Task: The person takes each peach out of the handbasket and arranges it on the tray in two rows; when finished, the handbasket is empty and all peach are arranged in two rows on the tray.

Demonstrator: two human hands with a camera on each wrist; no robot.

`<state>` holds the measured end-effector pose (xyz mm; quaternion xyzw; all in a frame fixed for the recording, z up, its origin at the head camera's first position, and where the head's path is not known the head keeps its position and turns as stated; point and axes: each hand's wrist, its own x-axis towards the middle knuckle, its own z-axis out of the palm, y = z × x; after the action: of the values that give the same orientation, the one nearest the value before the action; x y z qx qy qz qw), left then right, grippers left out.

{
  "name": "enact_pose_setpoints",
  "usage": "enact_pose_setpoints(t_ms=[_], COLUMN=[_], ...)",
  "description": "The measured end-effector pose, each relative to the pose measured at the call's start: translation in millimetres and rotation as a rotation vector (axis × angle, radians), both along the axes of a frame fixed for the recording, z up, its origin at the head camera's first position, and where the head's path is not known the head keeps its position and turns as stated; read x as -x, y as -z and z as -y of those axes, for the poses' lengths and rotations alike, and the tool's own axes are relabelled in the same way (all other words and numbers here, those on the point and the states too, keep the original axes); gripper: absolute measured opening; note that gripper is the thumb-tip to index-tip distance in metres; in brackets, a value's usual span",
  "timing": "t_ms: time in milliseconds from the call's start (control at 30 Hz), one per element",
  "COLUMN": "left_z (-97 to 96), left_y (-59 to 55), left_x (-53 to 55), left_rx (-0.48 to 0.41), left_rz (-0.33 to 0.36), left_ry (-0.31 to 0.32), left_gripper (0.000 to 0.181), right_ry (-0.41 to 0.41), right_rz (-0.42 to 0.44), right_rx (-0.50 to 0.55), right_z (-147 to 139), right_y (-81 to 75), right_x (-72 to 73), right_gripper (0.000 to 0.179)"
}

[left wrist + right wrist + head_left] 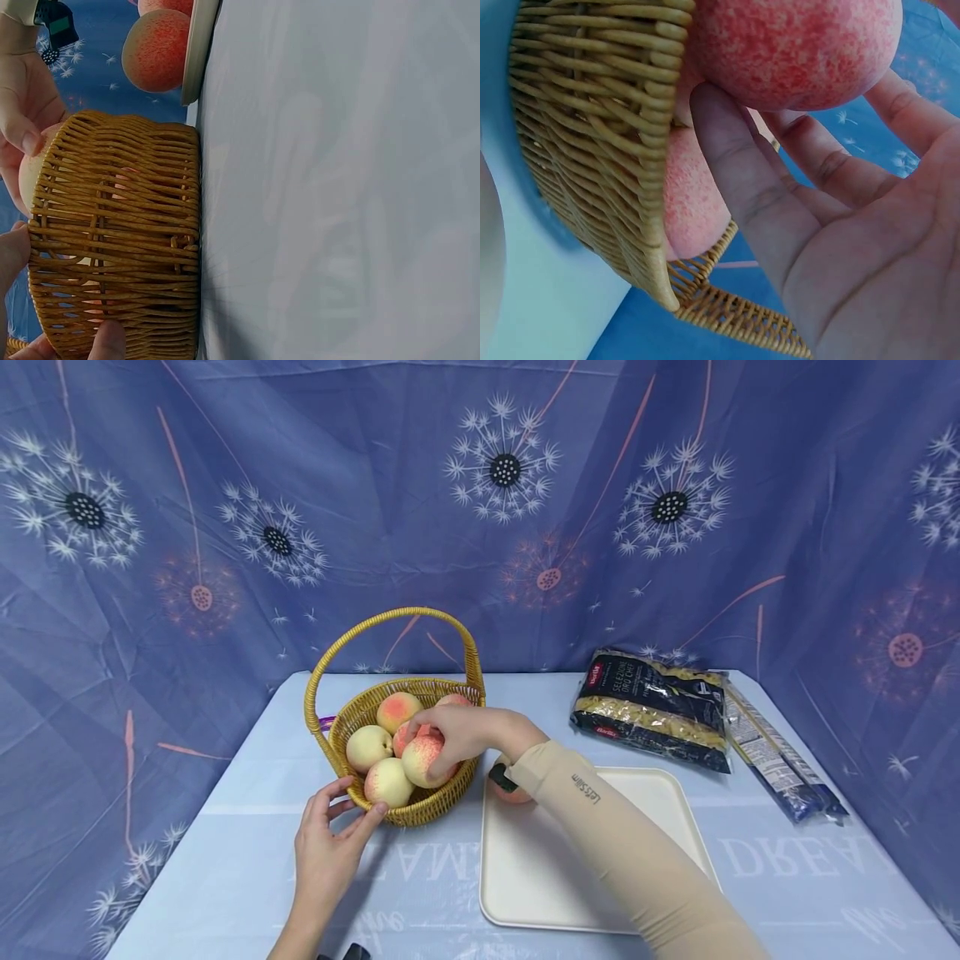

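I see the left hand [330, 839] pinch the rim of the basket [423, 812], maybe so it won't tip. The right hand [470, 732] has its fingers bent round a peach [422, 764], high in the basket, easy to grab. Another peach [156, 56] sits at the tray's edge [558, 925], close by.
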<state>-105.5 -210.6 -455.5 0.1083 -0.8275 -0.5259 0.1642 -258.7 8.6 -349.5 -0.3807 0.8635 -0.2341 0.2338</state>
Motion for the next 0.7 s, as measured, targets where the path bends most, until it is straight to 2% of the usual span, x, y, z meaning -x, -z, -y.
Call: enact_pose_setpoints(t_ms=[133, 233, 333, 700], left_z=[0.0, 0.2, 0.2, -1.1], left_y=[0.3, 0.6, 0.6, 0.0], left_x=[-0.3, -0.6, -0.6, -0.3], left_rx=[0.004, 0.005, 0.005, 0.006], left_rz=[-0.002, -0.004, -0.001, 0.003], left_ry=[-0.001, 0.001, -0.001, -0.008], left_gripper=[0.062, 0.063, 0.063, 0.062], right_ry=[0.009, -0.016, -0.032, 0.048], right_rz=[-0.036, -0.028, -0.016, -0.002], right_rx=[0.001, 0.034, 0.062, 0.125], right_z=[-4.7, -8.6, -13.6, -46.3], right_y=[-4.3, -6.9, -9.4, -22.7], right_x=[1.2, 3.3, 5.3, 5.9], right_gripper=[0.056, 0.05, 0.051, 0.052])
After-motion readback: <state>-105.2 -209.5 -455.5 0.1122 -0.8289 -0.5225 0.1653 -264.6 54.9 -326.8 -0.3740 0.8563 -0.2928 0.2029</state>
